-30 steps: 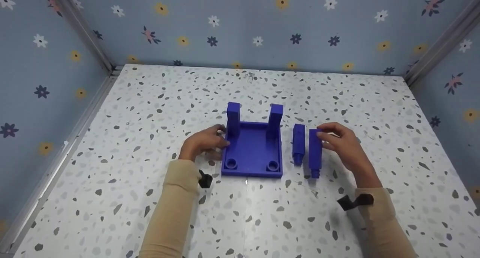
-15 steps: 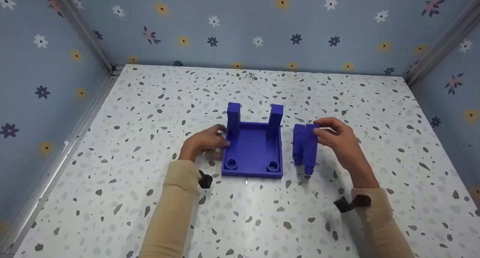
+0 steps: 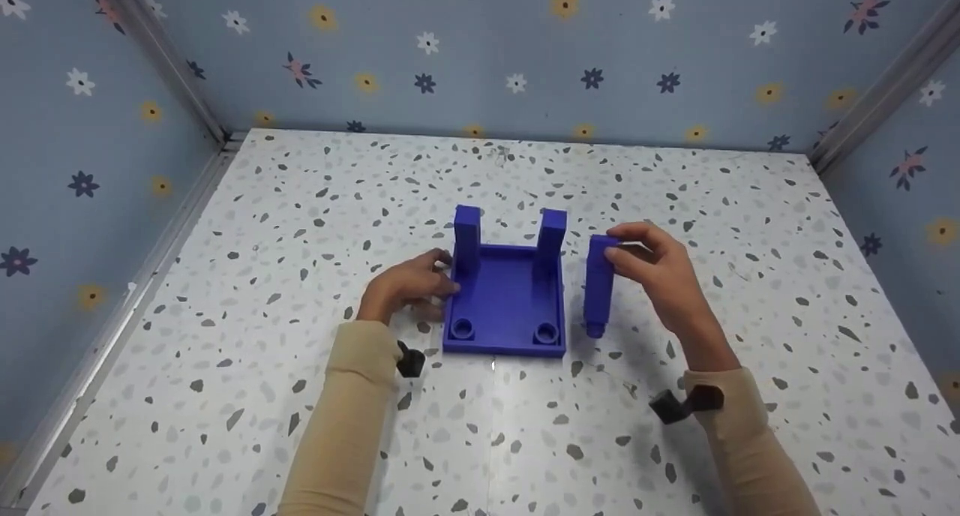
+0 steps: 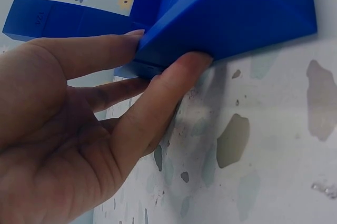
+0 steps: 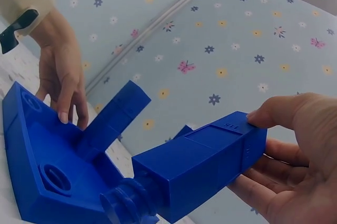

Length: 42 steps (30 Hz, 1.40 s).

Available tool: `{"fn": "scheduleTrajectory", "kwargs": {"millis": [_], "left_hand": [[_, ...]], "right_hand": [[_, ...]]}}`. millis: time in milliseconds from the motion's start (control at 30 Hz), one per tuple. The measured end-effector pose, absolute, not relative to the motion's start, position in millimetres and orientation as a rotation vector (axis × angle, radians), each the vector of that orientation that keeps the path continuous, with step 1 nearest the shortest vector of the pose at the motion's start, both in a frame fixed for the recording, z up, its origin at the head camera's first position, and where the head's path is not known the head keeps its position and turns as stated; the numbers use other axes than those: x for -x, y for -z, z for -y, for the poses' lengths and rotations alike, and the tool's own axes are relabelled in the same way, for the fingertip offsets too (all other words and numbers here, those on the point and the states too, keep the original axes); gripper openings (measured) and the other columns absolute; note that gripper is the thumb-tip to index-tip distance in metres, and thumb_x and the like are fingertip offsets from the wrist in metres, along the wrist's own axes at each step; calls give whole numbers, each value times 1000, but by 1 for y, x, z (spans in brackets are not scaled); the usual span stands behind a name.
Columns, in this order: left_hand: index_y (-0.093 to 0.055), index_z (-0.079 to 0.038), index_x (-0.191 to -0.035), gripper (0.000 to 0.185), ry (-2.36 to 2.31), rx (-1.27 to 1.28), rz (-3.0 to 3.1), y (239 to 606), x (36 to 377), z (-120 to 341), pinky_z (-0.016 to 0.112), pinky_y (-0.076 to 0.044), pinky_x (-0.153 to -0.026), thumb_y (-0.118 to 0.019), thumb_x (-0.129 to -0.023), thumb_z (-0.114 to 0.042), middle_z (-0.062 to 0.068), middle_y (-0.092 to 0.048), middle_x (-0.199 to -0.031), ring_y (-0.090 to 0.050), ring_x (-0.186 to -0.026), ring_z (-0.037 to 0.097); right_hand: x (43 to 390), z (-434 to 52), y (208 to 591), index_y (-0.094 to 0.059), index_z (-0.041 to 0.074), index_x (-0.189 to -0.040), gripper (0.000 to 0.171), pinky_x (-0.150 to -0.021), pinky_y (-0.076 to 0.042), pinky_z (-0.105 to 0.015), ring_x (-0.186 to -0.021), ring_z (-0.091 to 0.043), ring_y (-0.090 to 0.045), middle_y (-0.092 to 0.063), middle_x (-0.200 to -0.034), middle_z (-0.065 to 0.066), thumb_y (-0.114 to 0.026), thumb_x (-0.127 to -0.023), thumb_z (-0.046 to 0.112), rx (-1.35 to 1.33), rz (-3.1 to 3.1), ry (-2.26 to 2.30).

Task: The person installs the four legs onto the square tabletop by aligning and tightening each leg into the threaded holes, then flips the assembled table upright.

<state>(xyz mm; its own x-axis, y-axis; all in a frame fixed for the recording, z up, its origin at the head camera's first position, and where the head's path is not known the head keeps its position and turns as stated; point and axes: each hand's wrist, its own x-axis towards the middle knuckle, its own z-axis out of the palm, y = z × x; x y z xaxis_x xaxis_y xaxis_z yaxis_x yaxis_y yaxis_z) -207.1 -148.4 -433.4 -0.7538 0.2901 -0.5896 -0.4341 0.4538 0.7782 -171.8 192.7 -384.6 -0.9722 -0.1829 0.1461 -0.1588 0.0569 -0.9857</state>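
Purple-blue tray (image 3: 506,298), one, hollow side up at the middle of a speckled tabletop (image 3: 337,223).

Head view: left upright (image 3: 467,235) and right upright (image 3: 553,235), both standing in the far corners; left socket (image 3: 463,328) and right socket (image 3: 545,331), both vacant, in the near corners. Tally: two corners filled, two unfilled; on that count the assembly is judged about halfway. Loose leg (image 3: 599,280), one made out, just right of the tray and apart from it, threaded end towards the near side; whether another lies beneath it cannot be told. Left hand (image 3: 412,280), pinching the tray's left wall. Right hand (image 3: 656,268), gripping the leg's far end between thumb and fingers. Room: a narrow strip of tabletop between tray and leg, broad stretches at the near side and both flanks; patterned wall (image 3: 480,51) well beyond the uprights.

Left wrist view: one fingertip of the left hand at the tray's rim, another digit against the outer wall, low near the tabletop.

Right wrist view: leg tilted, held at its plain end; threaded end pointing towards the tray, near a vacant socket, not seated; a scrap of blue below the thread, too hidden to name
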Motion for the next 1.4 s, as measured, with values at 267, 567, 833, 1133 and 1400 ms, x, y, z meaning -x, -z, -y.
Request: {"fn": "scheduleTrajectory", "kwargs": {"millis": [267, 567, 833, 1133, 1400], "left_hand": [[-32, -22, -134, 55, -1345, 130, -2009, 433, 207, 148, 51, -53, -66, -60, -87, -17, 15, -53, -117, -64, -77, 28], [-33, -23, -134, 55, -1337, 127, -2015, 433, 207, 148, 49, -54, -64, -61, -86, -18, 14, -53, -116, -63, -76, 29], [-32, -22, -134, 54, -1325, 123, -2026, 432, 208, 147, 48, -54, -65, -60, -87, -17, 14, -52, -116, -64, -77, 29], [-32, -20, -133, 53, -1326, 107, -2030, 432, 206, 148, 50, -54, -65, -59, -88, -16, 15, -51, -115, -63, -80, 30], [-39, -15, -129, 49, -1311, 25, -2110, 434, 207, 148, 32, -51, -63, -61, -86, -16, 12, -52, -110, -57, -88, 22]], "right_hand": [[171, -173, 378, -55, 0, -115, 38, -82, -51, -28, -105, -26, -55, -50, -119, -15, -68, -83, 16, 450, -2282, 2111], [170, -151, 380, -56, 1, -115, 35, -83, -51, -29, -105, -25, -54, -52, -117, -12, -68, -84, 14, 591, -2337, 2059], [170, -133, 383, -57, 5, -114, 35, -81, -51, -31, -105, -23, -55, -55, -115, -9, -69, -83, 15, 652, -2359, 2048], [156, -109, 370, -55, -4, -112, 32, -79, -51, -28, -96, -22, -56, -56, -109, -14, -66, -83, 1, 646, -2355, 2074], [148, -93, 371, -55, -7, -110, 31, -71, -51, -28, -85, -21, -55, -58, -98, -16, -66, -82, -1, 678, -2359, 2124]]}}
